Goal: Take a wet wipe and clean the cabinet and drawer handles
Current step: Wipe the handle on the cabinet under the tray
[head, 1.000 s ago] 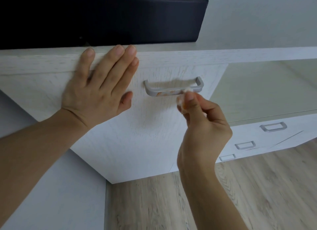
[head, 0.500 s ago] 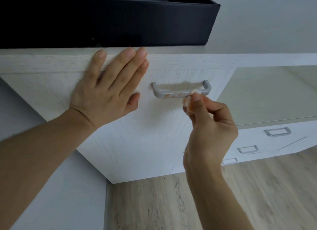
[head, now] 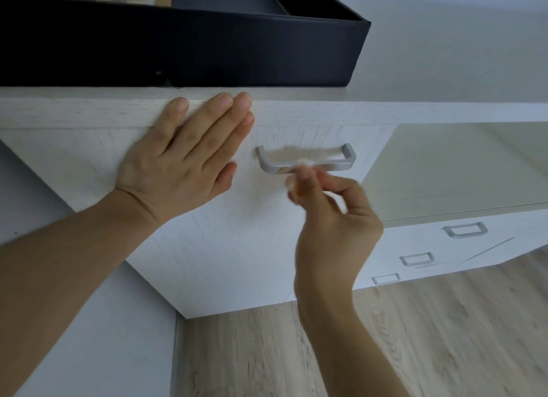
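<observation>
A pale, whitewashed cabinet (head: pixel 225 248) with a faint wood grain fills the middle of the view, standing on a light wood-plank floor (head: pixel 415 337) against a plain grey wall (head: pixel 444 41). On the cabinet top sits a black box (head: pixel 178 50) with straight, matte sides; its contents are cut off at the upper edge and cannot be made out. To the right, the cabinet continues with a smooth greenish panel (head: pixel 462 168) and, lower down, three small rectangular metal handles (head: pixel 465 230) set in a row on white fronts.

The left hand (head: pixel 178 162) lies flat against the cabinet front, fingers straight and close together, the fingertips reaching up over the top edge and the thumb out to the side.

Just to its right is a brushed silver handle (head: pixel 307 161), a squared U-shaped bar fixed to the front. The right hand (head: pixel 335 219) comes up from below with its fingers curled, the thumb and forefinger pinching a small bunched white wipe (head: pixel 302 163). The wipe sits against the bar of the handle, about midway along it. The fingertips and wipe are blurred, so the exact grip is hard to read.
</observation>
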